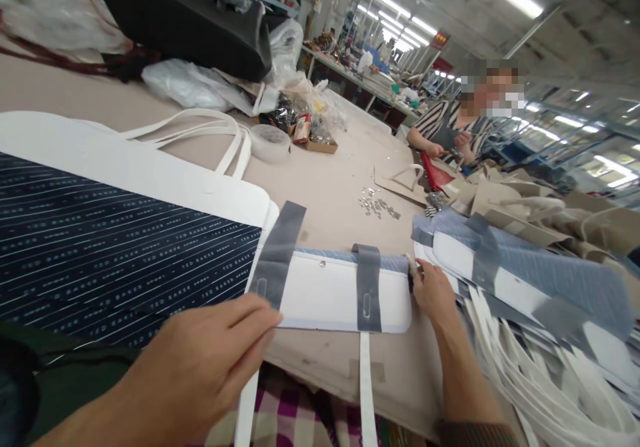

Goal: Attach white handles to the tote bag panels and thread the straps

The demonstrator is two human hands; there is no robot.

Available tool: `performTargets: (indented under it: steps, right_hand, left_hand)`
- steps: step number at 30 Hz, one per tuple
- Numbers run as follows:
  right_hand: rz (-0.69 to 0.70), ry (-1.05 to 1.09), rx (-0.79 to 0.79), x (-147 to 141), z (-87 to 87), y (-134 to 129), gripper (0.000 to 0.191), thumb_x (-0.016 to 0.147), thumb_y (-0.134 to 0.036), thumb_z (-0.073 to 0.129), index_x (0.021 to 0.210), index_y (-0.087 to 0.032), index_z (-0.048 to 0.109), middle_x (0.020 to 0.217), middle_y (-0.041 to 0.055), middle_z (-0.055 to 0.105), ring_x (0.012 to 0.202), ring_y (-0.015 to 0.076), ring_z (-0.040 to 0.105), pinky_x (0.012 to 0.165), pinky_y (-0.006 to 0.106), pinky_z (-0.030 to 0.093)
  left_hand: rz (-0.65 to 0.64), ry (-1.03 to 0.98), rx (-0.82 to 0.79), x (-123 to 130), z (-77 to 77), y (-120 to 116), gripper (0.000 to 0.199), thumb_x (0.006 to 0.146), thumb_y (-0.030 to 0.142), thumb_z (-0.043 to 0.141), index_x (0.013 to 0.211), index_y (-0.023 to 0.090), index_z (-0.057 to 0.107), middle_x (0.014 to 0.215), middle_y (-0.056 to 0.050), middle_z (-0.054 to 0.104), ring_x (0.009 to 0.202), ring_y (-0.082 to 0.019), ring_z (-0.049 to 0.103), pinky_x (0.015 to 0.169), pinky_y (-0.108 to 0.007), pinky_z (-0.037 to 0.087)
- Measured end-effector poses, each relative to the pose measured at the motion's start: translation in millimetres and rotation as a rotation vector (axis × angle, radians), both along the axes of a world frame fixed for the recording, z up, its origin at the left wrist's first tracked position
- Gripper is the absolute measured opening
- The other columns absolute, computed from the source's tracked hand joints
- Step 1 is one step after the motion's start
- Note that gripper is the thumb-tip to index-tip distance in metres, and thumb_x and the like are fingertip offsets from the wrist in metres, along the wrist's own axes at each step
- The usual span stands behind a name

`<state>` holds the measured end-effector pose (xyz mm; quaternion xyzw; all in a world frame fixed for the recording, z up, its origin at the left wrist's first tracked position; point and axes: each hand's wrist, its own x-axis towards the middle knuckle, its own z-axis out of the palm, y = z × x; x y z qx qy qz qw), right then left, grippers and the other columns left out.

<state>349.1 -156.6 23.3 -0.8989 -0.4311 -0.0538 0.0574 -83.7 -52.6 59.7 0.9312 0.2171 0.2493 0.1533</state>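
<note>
Your left hand (210,340) covers the lower left corner of the white panel (320,294), so you can't see that bit. The tips of your right hand (434,290) are blurry, and the small thing by them is too hard to make out. Two white straps (367,380) hang down past the table edge and get cut off at the bottom. The dark blue striped cloth (125,254) runs out of view on the left. Your left arm comes up from the bottom left corner, with the back of the hand up and the fingers bent and close together. Your right arm reaches up from the bottom right, with its thumb and fingers curled in at the panel's right end. You can't tell if either hand is really pinching the panel or just touching it. The panel lies flat on the table (345,174), right between your hands. Two gray strips (369,287) cross over it, and the left one is just beside your left fingertips. A shiny round dot (323,264) sits near its top edge.
</note>
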Motion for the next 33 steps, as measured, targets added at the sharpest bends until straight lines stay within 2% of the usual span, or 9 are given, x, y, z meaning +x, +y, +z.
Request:
performTargets:
  steps: [3, 7, 9, 13, 16, 20, 23, 27, 33]
  right_hand:
    - [-0.03, 0.042, 0.005, 7.2, 1.2, -0.7, 0.039, 0.086, -0.03, 0.049, 0.115, -0.012, 0.067, 0.104, 0.0194, 0.072, 0.097, 0.0326, 0.066, 0.087, 0.043, 0.048]
    - [-0.157, 0.067, 0.1, 17.5, 15.9, -11.7, 0.04, 0.084, -0.041, 0.053, 0.112, -0.016, 0.068, 0.093, 0.0151, 0.073, 0.085, 0.0294, 0.068, 0.078, 0.04, 0.051]
    - [-0.242, 0.224, 0.353, 15.1, 27.5, -16.9, 0.041, 0.08, -0.044, 0.057, 0.111, -0.018, 0.067, 0.089, 0.012, 0.071, 0.08, 0.0273, 0.066, 0.073, 0.039, 0.052]
    - [-0.2, 0.951, 1.1, -22.2, 50.2, -3.9, 0.032, 0.063, -0.025, 0.067, 0.095, -0.02, 0.063, 0.084, 0.0017, 0.065, 0.074, 0.0176, 0.064, 0.07, 0.035, 0.056]
    - [-0.093, 1.355, 1.344, -68.0, 57.0, 26.2, 0.032, 0.054, -0.009, 0.059, 0.085, -0.019, 0.06, 0.078, -0.0023, 0.061, 0.07, 0.0122, 0.062, 0.072, 0.032, 0.057]
    - [-0.093, 1.652, 1.396, -114.5, 48.6, 67.2, 0.026, 0.056, -0.007, 0.056, 0.079, -0.019, 0.059, 0.068, -0.0056, 0.056, 0.06, 0.0088, 0.057, 0.068, 0.03, 0.055]
    - [-0.134, 1.822, 1.366, -129.2, 35.9, 88.4, 0.009, 0.073, -0.019, 0.064, 0.071, -0.019, 0.056, 0.053, -0.0103, 0.044, 0.045, 0.0065, 0.046, 0.06, 0.028, 0.05]
    - [-0.271, 1.874, 1.408, -134.6, 18.2, 103.9, 0.033, 0.094, -0.033, 0.055, 0.064, -0.018, 0.053, 0.039, -0.0135, 0.029, 0.032, 0.0046, 0.029, 0.047, 0.023, 0.038]
    - [-0.371, 1.86, 1.46, -138.2, 5.6, 109.4, 0.043, 0.102, -0.033, 0.041, 0.064, -0.018, 0.053, 0.035, -0.0128, 0.029, 0.029, 0.0045, 0.027, 0.043, 0.021, 0.034]
  left_hand:
    - [-0.012, 0.059, 0.042, 50.9, 1.6, 23.7, 0.023, 0.098, 0.018, 0.044, 0.112, 0.021, 0.062, 0.118, -0.004, 0.067, 0.094, -0.019, 0.066, 0.079, -0.032, 0.054]
    - [-0.081, 0.151, 0.095, 90.0, -26.7, 45.1, 0.027, 0.093, 0.014, 0.053, 0.119, 0.019, 0.06, 0.128, -0.006, 0.064, 0.105, -0.021, 0.065, 0.086, -0.034, 0.054]
    - [-0.099, 0.181, 0.124, 94.4, -38.9, 48.5, 0.031, 0.092, 0.015, 0.054, 0.123, 0.019, 0.057, 0.135, -0.006, 0.061, 0.103, -0.022, 0.065, 0.084, -0.035, 0.055]
    - [-0.138, 0.23, 0.184, 93.1, -48.9, 49.0, 0.035, 0.092, 0.017, 0.054, 0.127, 0.017, 0.055, 0.143, -0.006, 0.056, 0.095, -0.022, 0.065, 0.077, -0.038, 0.054]
    - [-0.164, 0.245, 0.174, 93.6, -50.0, 49.9, 0.035, 0.093, 0.018, 0.053, 0.128, 0.017, 0.055, 0.139, -0.006, 0.059, 0.092, -0.022, 0.064, 0.077, -0.038, 0.053]
    - [-0.182, 0.248, 0.144, 95.0, -51.7, 51.6, 0.035, 0.095, 0.018, 0.048, 0.129, 0.017, 0.054, 0.138, -0.004, 0.059, 0.093, -0.022, 0.063, 0.078, -0.04, 0.053]
    - [-0.186, 0.237, 0.133, 95.3, -53.3, 52.4, 0.033, 0.095, 0.018, 0.048, 0.128, 0.016, 0.055, 0.137, -0.005, 0.059, 0.094, -0.023, 0.063, 0.077, -0.041, 0.053]
    - [-0.194, 0.206, 0.105, 95.4, -53.9, 53.0, 0.032, 0.097, 0.018, 0.047, 0.127, 0.016, 0.055, 0.135, -0.005, 0.06, 0.095, -0.022, 0.062, 0.076, -0.04, 0.053]
    - [-0.199, 0.216, 0.071, 95.2, -52.2, 53.6, 0.032, 0.098, 0.018, 0.045, 0.128, 0.016, 0.055, 0.134, -0.004, 0.06, 0.092, -0.021, 0.061, 0.074, -0.039, 0.051]
